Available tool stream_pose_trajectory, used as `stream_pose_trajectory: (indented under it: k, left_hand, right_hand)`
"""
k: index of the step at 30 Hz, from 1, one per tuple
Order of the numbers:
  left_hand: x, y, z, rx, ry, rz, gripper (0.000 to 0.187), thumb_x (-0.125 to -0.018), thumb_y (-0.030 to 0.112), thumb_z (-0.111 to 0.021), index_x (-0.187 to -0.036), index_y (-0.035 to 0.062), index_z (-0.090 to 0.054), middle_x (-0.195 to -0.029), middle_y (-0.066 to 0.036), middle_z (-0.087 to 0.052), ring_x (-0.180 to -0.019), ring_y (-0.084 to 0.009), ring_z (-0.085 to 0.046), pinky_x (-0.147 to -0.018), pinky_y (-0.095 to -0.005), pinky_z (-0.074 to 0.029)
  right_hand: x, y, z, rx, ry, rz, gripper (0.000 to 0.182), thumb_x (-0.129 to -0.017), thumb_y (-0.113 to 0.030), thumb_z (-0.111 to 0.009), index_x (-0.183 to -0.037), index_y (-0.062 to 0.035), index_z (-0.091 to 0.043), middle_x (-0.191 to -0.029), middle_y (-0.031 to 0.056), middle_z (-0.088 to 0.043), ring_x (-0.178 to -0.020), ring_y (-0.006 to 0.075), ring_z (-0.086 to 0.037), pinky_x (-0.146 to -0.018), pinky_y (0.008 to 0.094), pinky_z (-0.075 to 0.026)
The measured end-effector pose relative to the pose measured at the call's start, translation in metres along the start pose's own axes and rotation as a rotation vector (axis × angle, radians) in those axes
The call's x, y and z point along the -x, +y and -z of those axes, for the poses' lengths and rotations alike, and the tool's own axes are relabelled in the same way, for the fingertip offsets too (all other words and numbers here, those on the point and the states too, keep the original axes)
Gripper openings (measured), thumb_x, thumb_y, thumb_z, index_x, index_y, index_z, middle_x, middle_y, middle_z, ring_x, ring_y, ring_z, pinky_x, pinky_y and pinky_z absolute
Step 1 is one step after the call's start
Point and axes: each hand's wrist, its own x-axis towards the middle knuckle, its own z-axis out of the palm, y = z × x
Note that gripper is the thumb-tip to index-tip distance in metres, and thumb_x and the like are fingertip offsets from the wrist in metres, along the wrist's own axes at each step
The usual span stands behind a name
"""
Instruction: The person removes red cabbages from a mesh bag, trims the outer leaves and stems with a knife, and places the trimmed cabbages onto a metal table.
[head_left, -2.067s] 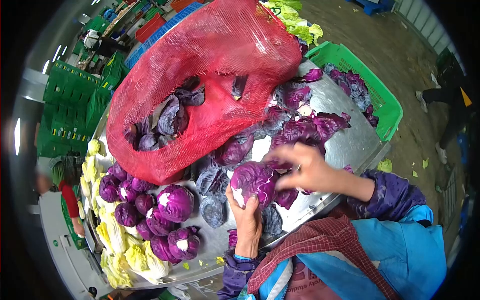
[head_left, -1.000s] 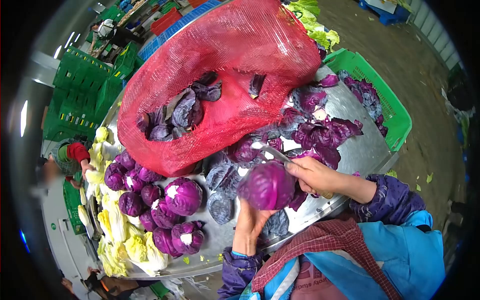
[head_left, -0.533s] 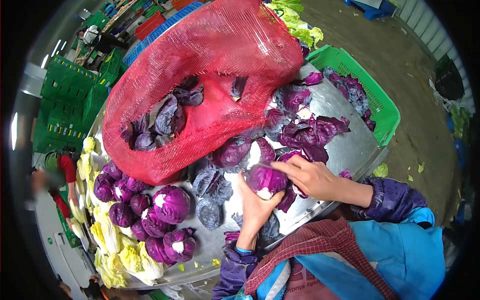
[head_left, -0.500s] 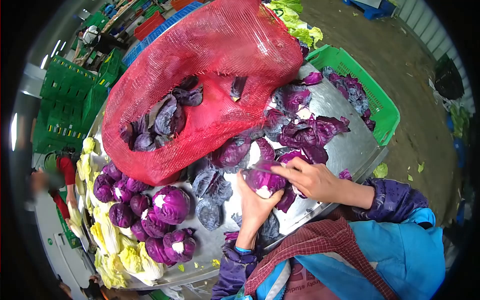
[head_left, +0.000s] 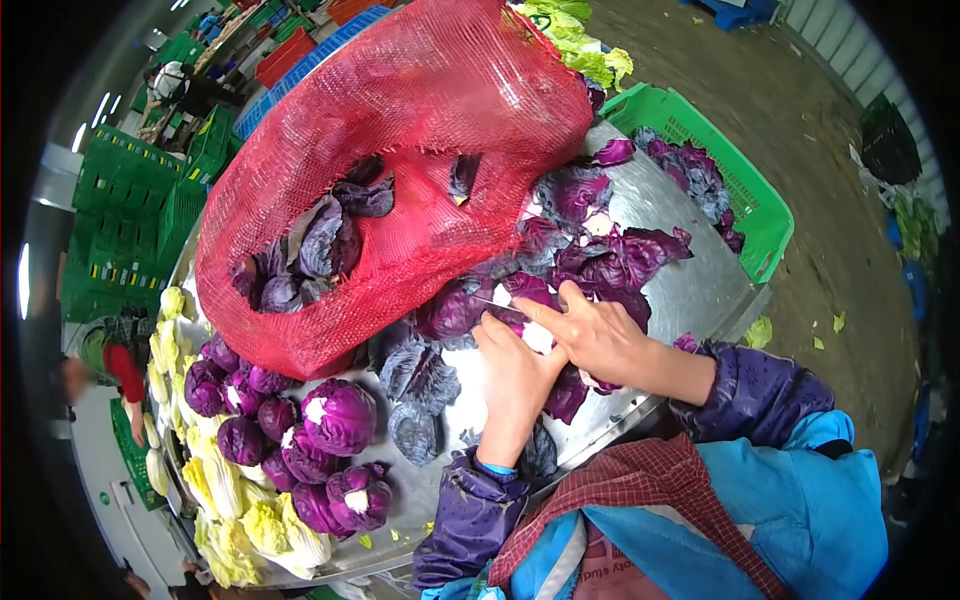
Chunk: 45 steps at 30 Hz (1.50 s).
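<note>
My left hand (head_left: 513, 378) is closed around a red cabbage (head_left: 538, 338), whose pale cut base shows between my hands. In my right hand (head_left: 595, 340) is a knife; its thin blade (head_left: 497, 304) points left across the cabbage, and its handle is hidden by my fingers. Loose purple outer leaves (head_left: 640, 255) lie just beyond my hands. A red mesh sack (head_left: 440, 225), open towards me, holds several dark cabbage leaves (head_left: 325, 240). To the left, several trimmed red cabbages (head_left: 340, 415) are piled together.
Chinese cabbages (head_left: 225, 490) line the left side of the metal table (head_left: 700, 300). A green crate (head_left: 770, 215) with purple leaves stands at its far right edge. Stacked green crates (head_left: 125, 215) and a person's red sleeve (head_left: 125, 372) are farther left.
My hands have drawn closer together over the cabbage, covering more of it. My right hand has shifted left and the blade now lies lower beside my left fingers.
</note>
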Motion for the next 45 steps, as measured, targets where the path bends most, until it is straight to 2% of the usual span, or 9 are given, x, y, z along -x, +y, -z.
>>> stream_pose_trajectory:
  k: [4,8,14,19,26,30,35,41,45]
  left_hand:
    - [-0.003,0.0,0.001,0.047,-0.031,0.06,0.1,-0.063,0.049,-0.078,-0.121,-0.0201,-0.036,-0.107,-0.033,-0.051,-0.089,-0.0444,-0.06,-0.072,-0.0449,-0.052]
    - [-0.002,0.004,-0.004,0.045,-0.016,0.068,0.1,-0.06,0.049,-0.08,-0.115,-0.0229,-0.037,-0.101,-0.032,-0.05,-0.088,-0.0413,-0.056,-0.077,-0.0416,-0.051]
    - [0.002,0.008,0.002,-0.015,-0.054,0.089,0.097,-0.063,0.045,-0.078,-0.12,-0.0189,-0.035,-0.106,-0.03,-0.05,-0.092,-0.0435,-0.058,-0.075,-0.0451,-0.051]
    - [0.015,-0.026,0.004,0.402,-0.173,0.127,0.105,-0.064,0.034,-0.082,-0.134,-0.0161,-0.021,-0.123,-0.03,-0.04,-0.114,-0.0405,-0.044,-0.101,-0.0416,-0.035]
    - [0.011,-0.02,0.002,0.602,-0.188,0.274,0.11,-0.063,0.037,-0.083,-0.138,-0.0122,-0.02,-0.13,-0.028,-0.038,-0.122,-0.0367,-0.04,-0.104,-0.0413,-0.032]
    - [0.01,-0.017,-0.001,0.491,-0.142,0.213,0.106,-0.062,0.034,-0.083,-0.137,-0.0104,-0.022,-0.128,-0.028,-0.041,-0.118,-0.036,-0.046,-0.1,-0.039,-0.038]
    - [0.009,-0.003,0.003,0.455,-0.101,0.217,0.073,-0.062,0.03,-0.081,-0.114,-0.0081,-0.046,-0.102,-0.024,-0.053,-0.096,-0.0369,-0.056,-0.082,-0.0416,-0.047]
    - [0.012,0.019,0.014,0.239,-0.121,0.177,0.093,-0.059,0.038,-0.081,-0.126,-0.0089,-0.036,-0.113,-0.024,-0.05,-0.103,-0.0369,-0.055,-0.088,-0.0416,-0.046]
    - [0.016,0.015,0.005,0.24,-0.061,0.095,0.097,-0.059,0.037,-0.081,-0.129,-0.0104,-0.033,-0.115,-0.023,-0.049,-0.107,-0.0363,-0.053,-0.088,-0.0407,-0.046]
  right_hand:
    - [0.001,0.021,-0.025,-0.04,0.275,0.116,0.047,-0.077,-0.009,-0.061,-0.124,-0.0094,-0.054,-0.085,0.0113,-0.052,-0.054,0.0291,-0.06,-0.044,0.0374,-0.05]
    - [-0.004,0.013,-0.015,-0.017,0.146,-0.102,0.021,-0.083,-0.018,-0.06,-0.1,-0.0056,-0.056,-0.082,0.014,-0.056,-0.063,0.0333,-0.064,-0.051,0.0435,-0.051]
    - [-0.014,0.081,-0.039,-0.148,0.232,-0.41,0.023,-0.09,-0.025,-0.052,-0.092,-0.0028,-0.058,-0.069,0.0231,-0.059,-0.067,0.041,-0.06,-0.061,0.0497,-0.046]
    - [0.003,0.071,-0.009,-0.414,0.133,-0.382,0.024,-0.089,-0.022,-0.051,-0.09,0.0019,-0.057,-0.075,0.0269,-0.061,-0.075,0.0424,-0.062,-0.07,0.0506,-0.047]
    - [0.013,0.051,0.035,-0.087,0.162,-0.233,0.025,-0.087,-0.014,-0.059,-0.11,-0.0062,-0.06,-0.094,0.0163,-0.058,-0.077,0.0337,-0.061,-0.065,0.0398,-0.05]
    - [0.019,0.019,0.04,-0.111,0.074,0.264,0.049,-0.08,-0.006,-0.058,-0.128,-0.0163,-0.052,-0.105,0.0114,-0.054,-0.068,0.0248,-0.064,-0.052,0.0348,-0.054]
    - [0.014,0.005,0.021,0.023,-0.088,0.152,0.049,-0.079,-0.009,-0.057,-0.127,-0.0205,-0.053,-0.113,0.0179,-0.048,-0.071,0.0305,-0.065,-0.054,0.0377,-0.055]
    - [-0.017,0.015,0.034,-0.084,-0.095,-0.101,0.032,-0.09,-0.019,-0.053,-0.122,-0.0174,-0.055,-0.098,0.0179,-0.052,-0.073,0.0379,-0.062,-0.061,0.045,-0.052]
    - [-0.004,0.024,0.048,-0.127,-0.095,0.01,0.033,-0.088,-0.018,-0.055,-0.121,-0.0174,-0.056,-0.099,0.0156,-0.053,-0.071,0.0338,-0.062,-0.058,0.0434,-0.051]
